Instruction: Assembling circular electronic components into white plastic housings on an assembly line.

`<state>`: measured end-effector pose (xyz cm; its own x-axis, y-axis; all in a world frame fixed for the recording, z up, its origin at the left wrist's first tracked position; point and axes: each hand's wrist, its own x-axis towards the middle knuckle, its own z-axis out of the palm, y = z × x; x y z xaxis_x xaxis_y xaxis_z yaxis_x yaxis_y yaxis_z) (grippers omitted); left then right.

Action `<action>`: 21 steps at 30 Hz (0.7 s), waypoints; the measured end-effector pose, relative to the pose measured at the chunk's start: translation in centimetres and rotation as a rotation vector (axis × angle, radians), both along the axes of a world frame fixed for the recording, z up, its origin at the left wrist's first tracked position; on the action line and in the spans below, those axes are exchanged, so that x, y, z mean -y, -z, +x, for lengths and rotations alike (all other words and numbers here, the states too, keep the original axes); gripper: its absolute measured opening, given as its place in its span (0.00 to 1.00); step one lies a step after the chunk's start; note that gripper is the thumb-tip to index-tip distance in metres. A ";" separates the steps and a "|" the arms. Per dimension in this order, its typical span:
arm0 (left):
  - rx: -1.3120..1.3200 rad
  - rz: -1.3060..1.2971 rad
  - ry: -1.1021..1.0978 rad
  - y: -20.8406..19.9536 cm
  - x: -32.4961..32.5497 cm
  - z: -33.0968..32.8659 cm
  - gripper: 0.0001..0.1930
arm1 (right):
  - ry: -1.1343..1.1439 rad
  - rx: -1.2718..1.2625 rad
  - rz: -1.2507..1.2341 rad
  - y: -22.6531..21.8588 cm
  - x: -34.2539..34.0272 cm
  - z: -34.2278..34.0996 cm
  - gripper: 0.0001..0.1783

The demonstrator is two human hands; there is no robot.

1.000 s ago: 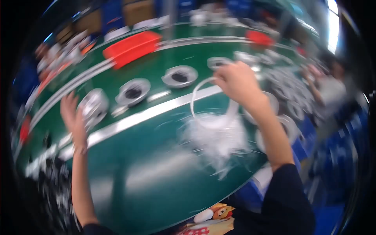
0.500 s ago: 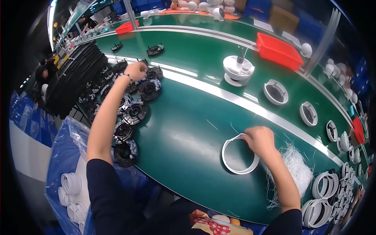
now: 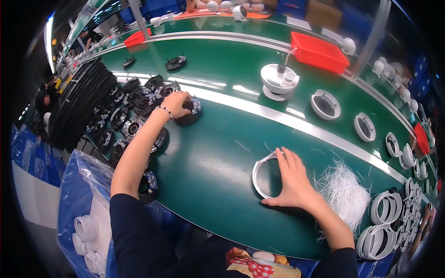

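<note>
A person's 2 bare hands work over a smooth green tabletop surface (image 3: 208,171) with a curved near edge. Near the surface's far edge, toward its left end, the left hand (image 3: 177,104), with a dark beaded bracelet (image 3: 164,110) at the wrist, curls its fingers and thumb onto a round black disc carrying small blue and silver parts (image 3: 189,116), pinching it by the rim. Similar black discs (image 3: 134,99) crowd the surface's left end. Right of the surface's middle, between its far and near edges, the right hand (image 3: 293,181) is spread wide, thumb and fingertips clasping opposite sides of a thin white plastic ring (image 3: 255,176). Just right of that hand is a loose heap of slender white strips (image 3: 346,199); white rings (image 3: 378,241) cluster at the surface's right end. A silver metal strip (image 3: 232,103) borders the surface's far edge; beyond it stand a white bowl-shaped unit on a round base (image 3: 279,81) and a red plastic tray (image 3: 320,52).
</note>
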<state>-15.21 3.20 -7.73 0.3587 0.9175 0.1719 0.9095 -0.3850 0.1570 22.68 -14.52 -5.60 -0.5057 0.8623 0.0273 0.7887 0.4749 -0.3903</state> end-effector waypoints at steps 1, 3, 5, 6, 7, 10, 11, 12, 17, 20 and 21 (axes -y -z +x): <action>0.012 -0.014 0.058 -0.5 0.6 2.5 0.21 | 0.017 -0.072 0.005 0.0 -0.1 0.0 0.61; 0.055 -0.074 0.132 -0.3 1.0 5.9 0.24 | 0.042 -0.219 0.022 -0.1 -0.5 -0.1 0.62; 0.048 0.077 0.154 -0.7 2.6 8.5 0.28 | 0.073 -0.378 0.027 -0.1 -0.7 -0.3 0.63; 0.045 0.165 0.018 -0.9 3.2 9.7 0.31 | 0.133 -0.449 -0.019 -0.1 -0.8 -0.3 0.63; -0.009 0.095 -0.144 -1.8 3.9 11.2 0.34 | 0.193 -0.521 -0.061 -0.2 -0.9 -0.2 0.63; -0.020 -0.228 -0.266 -1.4 3.7 13.0 0.36 | 0.335 -0.926 -0.172 1.1 -2.0 0.5 0.62; 0.084 -0.299 -0.225 -0.9 3.6 13.5 0.32 | 0.388 -1.035 -0.170 1.5 -2.3 0.3 0.59; 0.251 -0.453 -0.274 -0.7 3.5 14.0 0.24 | 0.400 -1.134 -0.207 1.5 -2.4 0.2 0.58; 1.136 -0.418 -0.078 1.9 4.9 18.8 0.10 | 0.563 -1.272 -0.158 2.6 -4.2 -0.6 0.58; 1.152 -0.281 0.020 1.4 7.6 21.4 0.09 | 0.498 -1.318 -0.179 2.6 -5.1 -1.2 0.62; 1.301 -0.352 0.024 1.4 7.9 22.0 0.09 | 0.501 -1.186 -0.081 2.8 -5.2 -1.2 0.64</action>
<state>6.75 -4.70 -9.16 0.1336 0.9788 0.1555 0.0201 -0.1595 0.9870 21.49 -9.30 -8.43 0.1687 0.9703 0.1734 0.0261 0.1715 -0.9848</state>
